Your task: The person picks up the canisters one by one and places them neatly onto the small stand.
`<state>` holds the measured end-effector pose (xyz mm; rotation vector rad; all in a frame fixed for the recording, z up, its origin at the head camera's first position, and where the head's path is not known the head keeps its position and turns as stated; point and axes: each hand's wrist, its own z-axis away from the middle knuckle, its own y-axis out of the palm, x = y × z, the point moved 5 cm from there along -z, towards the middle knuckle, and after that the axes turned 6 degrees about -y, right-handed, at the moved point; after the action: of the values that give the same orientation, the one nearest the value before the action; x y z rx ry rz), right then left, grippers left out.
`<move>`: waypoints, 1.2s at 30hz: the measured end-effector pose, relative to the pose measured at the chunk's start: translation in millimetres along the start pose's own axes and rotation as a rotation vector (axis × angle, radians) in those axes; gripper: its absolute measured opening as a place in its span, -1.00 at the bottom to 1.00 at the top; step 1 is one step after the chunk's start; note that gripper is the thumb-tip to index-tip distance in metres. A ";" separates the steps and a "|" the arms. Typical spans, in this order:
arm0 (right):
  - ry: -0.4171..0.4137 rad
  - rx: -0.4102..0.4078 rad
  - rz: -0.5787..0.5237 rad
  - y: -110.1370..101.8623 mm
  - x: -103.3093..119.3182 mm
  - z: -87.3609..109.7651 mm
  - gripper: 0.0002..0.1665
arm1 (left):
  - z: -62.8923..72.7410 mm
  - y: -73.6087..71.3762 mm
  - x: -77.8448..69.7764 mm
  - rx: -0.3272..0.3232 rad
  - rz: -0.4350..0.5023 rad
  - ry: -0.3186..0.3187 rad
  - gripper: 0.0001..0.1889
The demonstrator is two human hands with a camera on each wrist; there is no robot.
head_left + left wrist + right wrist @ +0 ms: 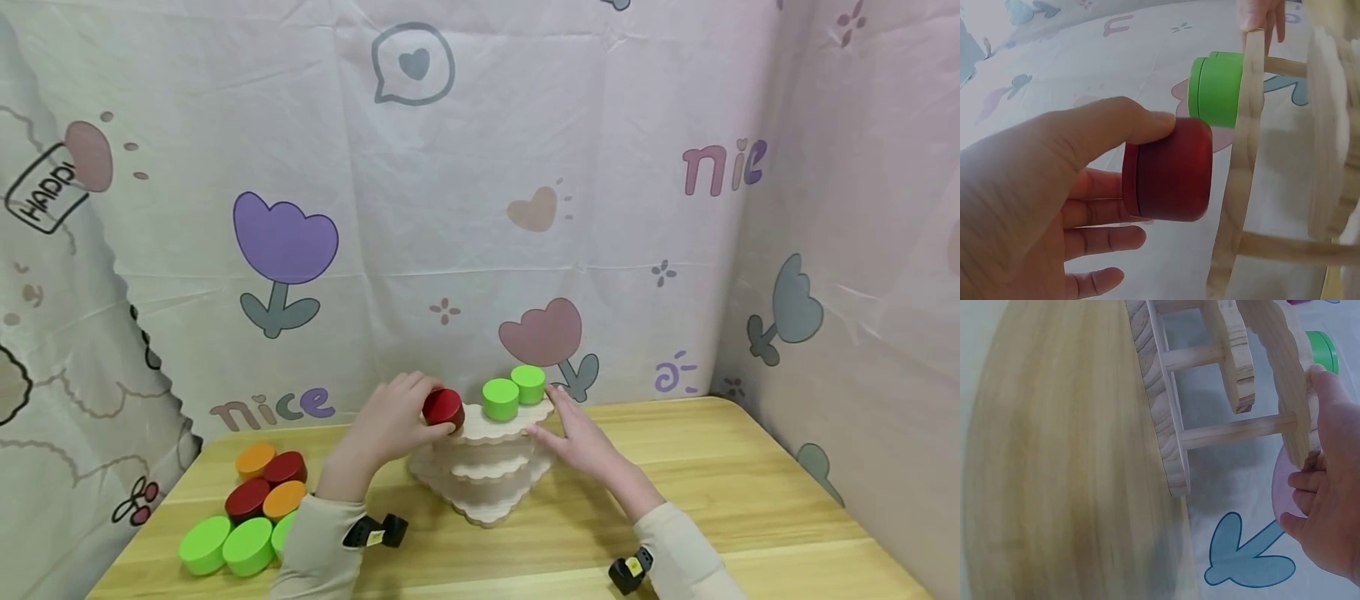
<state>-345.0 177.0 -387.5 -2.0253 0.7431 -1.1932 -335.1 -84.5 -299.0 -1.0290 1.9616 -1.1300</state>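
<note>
My left hand [393, 421] pinches a red round lidded tin [1172, 169] between thumb and fingers. In the left wrist view the tin stands slightly apart from the top board of a tiered wooden stand [487, 508] with scalloped edges. Two green tins [500, 400] sit on that top board, to the right of the red one. My right hand [585, 442] grips the board's right end; the right wrist view shows the thumb [1329, 384] on its upper face and the fingers curled at its edge. Round posts join the tiers.
On the wooden table [750, 500], left of the stand, lies a group of tins: orange [256, 460], red [247, 499] and green [248, 547]. My left sleeve partly covers one green tin. A printed cloth [450, 167] hangs behind the table and along its sides.
</note>
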 end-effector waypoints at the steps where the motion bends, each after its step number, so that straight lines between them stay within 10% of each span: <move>1: -0.002 0.001 0.002 0.3 -0.1 -0.1 0.03 | -2.0 1.3 -0.1 0.002 0.004 -0.007 -0.51; 36: -0.010 0.002 0.005 -1.1 0.0 0.7 0.03 | -17.4 31.4 -11.9 -0.026 0.023 -0.021 -0.48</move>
<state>-344.3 177.8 -386.9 -2.0251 0.7421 -1.1795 -353.2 -57.4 -318.0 -1.0251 1.9708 -1.0799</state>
